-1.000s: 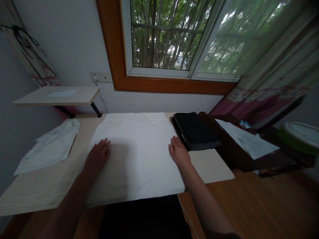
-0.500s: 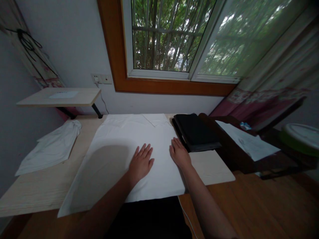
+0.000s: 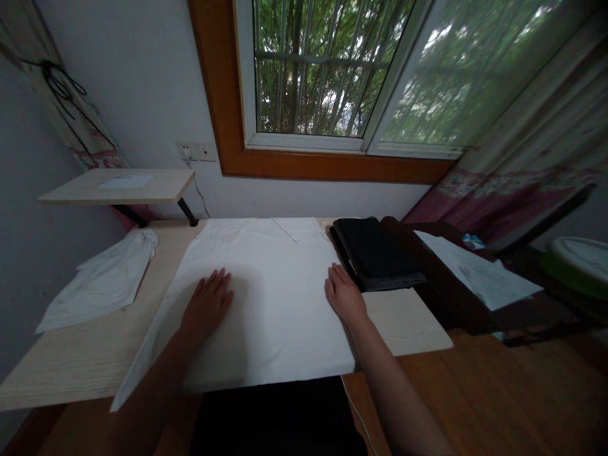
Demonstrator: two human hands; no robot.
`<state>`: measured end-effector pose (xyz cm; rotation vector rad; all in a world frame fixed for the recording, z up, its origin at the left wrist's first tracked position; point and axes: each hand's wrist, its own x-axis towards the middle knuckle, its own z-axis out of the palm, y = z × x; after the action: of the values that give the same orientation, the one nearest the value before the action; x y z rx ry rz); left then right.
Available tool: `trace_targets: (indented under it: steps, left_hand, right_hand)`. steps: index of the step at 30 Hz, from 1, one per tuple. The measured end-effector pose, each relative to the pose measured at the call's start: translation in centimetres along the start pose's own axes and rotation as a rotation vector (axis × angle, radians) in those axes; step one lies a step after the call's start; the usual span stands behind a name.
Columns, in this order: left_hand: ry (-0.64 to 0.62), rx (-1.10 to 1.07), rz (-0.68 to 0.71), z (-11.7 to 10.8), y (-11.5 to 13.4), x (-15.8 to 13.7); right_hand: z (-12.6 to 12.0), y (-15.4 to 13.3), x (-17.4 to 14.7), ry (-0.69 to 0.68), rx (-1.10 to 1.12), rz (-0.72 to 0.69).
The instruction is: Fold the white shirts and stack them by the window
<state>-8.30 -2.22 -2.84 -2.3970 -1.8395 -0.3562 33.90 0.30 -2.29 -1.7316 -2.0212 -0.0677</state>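
Note:
A white cloth (image 3: 280, 316), probably a garment with a seam near its far edge, lies spread over the desk and hangs slightly past the front edge. My left hand (image 3: 206, 304) rests flat on its left part, fingers stretched out. On the cloth's right edge lies my right hand (image 3: 344, 294), palm down with the fingers extended, close to a black folder-like stack (image 3: 377, 250). Neither hand grips anything. A shadow falls on the cloth around my left hand.
Another white cloth (image 3: 102, 278) lies bunched at the desk's left. Behind it stands a small raised shelf (image 3: 76, 188) on black legs, with a paper on top. To the right, a dark surface holds a white sheet (image 3: 475, 266). A window (image 3: 327, 76) is above the desk (image 3: 80, 361).
My left hand has slid left across the white cloth, from its middle to its left part. My right hand has stayed in place at the right edge.

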Motion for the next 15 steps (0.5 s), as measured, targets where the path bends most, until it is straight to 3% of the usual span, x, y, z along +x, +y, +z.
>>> trace_targets:
  steps: [8,15]
  left_hand:
    - [0.03,0.084,-0.062,-0.9,-6.7,-1.7]
    - [0.062,0.085,-0.097,-0.9,-9.0,-2.6]
  right_hand:
    - [-0.1,-0.1,0.1,0.014,0.01,0.005]
    - [0.2,0.1,-0.1,0.036,-0.033,0.003]
